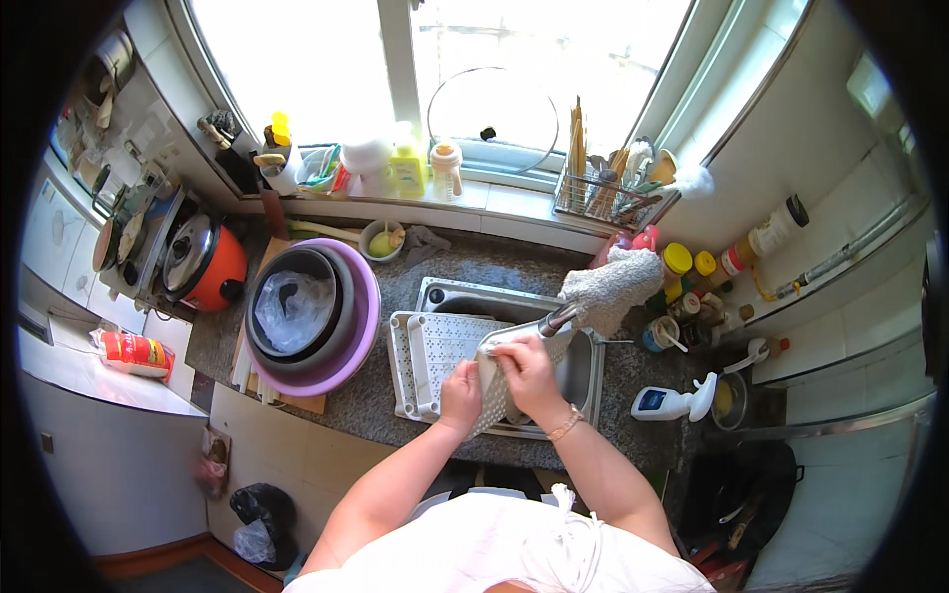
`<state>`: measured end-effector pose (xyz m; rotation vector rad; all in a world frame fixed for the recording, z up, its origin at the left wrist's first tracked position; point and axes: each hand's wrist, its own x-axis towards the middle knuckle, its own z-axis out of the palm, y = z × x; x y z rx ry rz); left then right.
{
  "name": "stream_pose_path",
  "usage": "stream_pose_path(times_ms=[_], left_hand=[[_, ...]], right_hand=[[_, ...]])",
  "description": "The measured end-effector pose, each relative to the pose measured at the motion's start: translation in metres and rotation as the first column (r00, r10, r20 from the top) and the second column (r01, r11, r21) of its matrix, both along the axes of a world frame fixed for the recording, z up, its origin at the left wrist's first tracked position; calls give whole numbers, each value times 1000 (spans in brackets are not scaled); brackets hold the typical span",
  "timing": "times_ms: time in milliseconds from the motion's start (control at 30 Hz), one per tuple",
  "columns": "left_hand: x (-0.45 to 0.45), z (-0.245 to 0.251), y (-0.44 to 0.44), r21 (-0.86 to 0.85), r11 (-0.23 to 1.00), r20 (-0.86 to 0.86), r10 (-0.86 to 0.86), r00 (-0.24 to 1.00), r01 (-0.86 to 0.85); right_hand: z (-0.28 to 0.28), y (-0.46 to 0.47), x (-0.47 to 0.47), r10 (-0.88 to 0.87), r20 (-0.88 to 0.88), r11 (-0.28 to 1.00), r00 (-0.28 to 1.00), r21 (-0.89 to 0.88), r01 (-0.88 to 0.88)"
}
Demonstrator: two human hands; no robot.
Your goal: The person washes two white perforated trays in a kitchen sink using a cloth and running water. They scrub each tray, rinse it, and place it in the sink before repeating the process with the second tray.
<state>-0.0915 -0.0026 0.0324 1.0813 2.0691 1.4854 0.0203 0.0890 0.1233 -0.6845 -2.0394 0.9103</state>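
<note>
A white perforated plastic tray (495, 389) is tilted up over the stainless steel sink (595, 378). My left hand (461, 393) grips its left edge, thumb up. Bent fingers of my right hand (530, 374) press on the tray near its upper corner; whether they pinch a small whitish thing there cannot be made out. More white perforated trays (452, 348) lie stacked over the left part of the sink. Just above my right hand is the metal faucet (556, 320), with a grey cloth (614, 289) draped over its body.
To the left stand nested basins, the outermost a purple basin (371, 319), and an orange rice cooker (225, 270). A white spray bottle (671, 400) lies right of the sink, near several jars (676, 259). A wire utensil rack (615, 196) and a glass lid (493, 122) stand by the window.
</note>
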Motion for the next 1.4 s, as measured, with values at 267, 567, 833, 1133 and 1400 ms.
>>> stream_pose_path(times_ms=[267,567,833,1133,1400], left_hand=[[4,-23,-20,-13,998,-54,-69,996,68],[21,-1,-7,-200,959,-151,-230,961,198],[12,-2,-13,-99,961,-141,-271,952,259],[2,15,-3,-35,922,-159,-385,909,385],[-10,1,-10,20,952,-121,-301,946,305]], right_hand=[[-18,14,9,31,130,986,991,-165,-10],[-12,21,12,196,161,981,967,-32,-193],[-64,71,39,-7,269,914,963,-388,116],[-296,196,73,-453,311,737,835,-396,547],[-97,43,5,-118,192,966,974,-206,157]])
